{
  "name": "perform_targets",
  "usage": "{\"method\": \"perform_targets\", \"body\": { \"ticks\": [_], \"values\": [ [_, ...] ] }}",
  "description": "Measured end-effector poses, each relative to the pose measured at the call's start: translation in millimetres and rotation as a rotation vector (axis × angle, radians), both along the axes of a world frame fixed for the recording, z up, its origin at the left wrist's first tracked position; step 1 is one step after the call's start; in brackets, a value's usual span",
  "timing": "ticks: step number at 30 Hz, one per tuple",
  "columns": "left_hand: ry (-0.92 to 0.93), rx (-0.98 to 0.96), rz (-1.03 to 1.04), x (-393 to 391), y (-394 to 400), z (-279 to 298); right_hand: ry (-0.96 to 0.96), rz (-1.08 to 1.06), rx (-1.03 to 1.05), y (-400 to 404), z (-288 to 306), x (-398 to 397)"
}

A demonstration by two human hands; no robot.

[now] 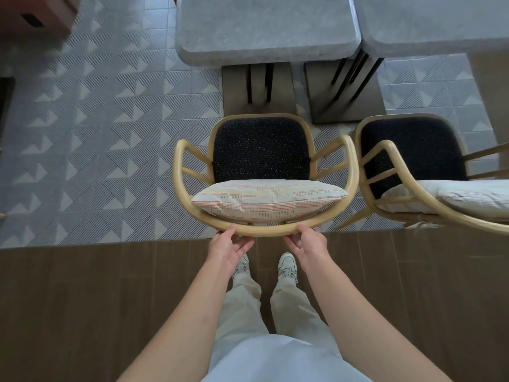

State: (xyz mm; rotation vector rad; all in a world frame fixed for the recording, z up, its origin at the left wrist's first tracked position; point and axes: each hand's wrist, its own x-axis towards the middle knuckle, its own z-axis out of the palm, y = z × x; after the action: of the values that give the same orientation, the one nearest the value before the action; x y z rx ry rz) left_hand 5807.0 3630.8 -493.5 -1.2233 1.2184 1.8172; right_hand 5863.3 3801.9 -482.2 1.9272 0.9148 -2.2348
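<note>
A wooden armchair [180,172] with a curved pale back rail, a dark speckled seat and a striped cushion [268,201] stands in front of me, facing a grey stone-topped table [264,28]. My left hand [227,248] and my right hand [307,244] are at the middle of the back rail, a hand's width apart. Each thumb touches the rail's near edge. The fingers stretch out loosely just below the rail and are not wrapped round it.
A second, matching chair [385,150] with a pale cushion stands close on the right, facing a second grey table [440,20]. Both table pedestals rest on patterned grey tiles [96,133]. I stand on brown wood flooring [82,299], my shoes just behind the chair.
</note>
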Motion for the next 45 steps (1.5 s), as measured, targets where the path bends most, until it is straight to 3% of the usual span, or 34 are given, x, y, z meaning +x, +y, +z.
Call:
{"method": "perform_targets", "body": {
  "ticks": [21, 31, 38, 45],
  "values": [
    [0.037, 0.007, 0.037, 18, 1, -5, 0.067, 0.058, -0.029, 22, -7, 17],
    [0.154, -0.268, 0.013, 25, -12, -10, 0.124, 0.175, 0.065, 29, -9, 30],
    [0.175, -0.186, -0.101, 12, -10, -9, 0.174, 0.165, 0.024, 18, -10, 23],
    [0.12, -0.158, -0.16, 8, -17, -11, 0.119, 0.183, 0.119, 10, -16, 22]
  ]
}}
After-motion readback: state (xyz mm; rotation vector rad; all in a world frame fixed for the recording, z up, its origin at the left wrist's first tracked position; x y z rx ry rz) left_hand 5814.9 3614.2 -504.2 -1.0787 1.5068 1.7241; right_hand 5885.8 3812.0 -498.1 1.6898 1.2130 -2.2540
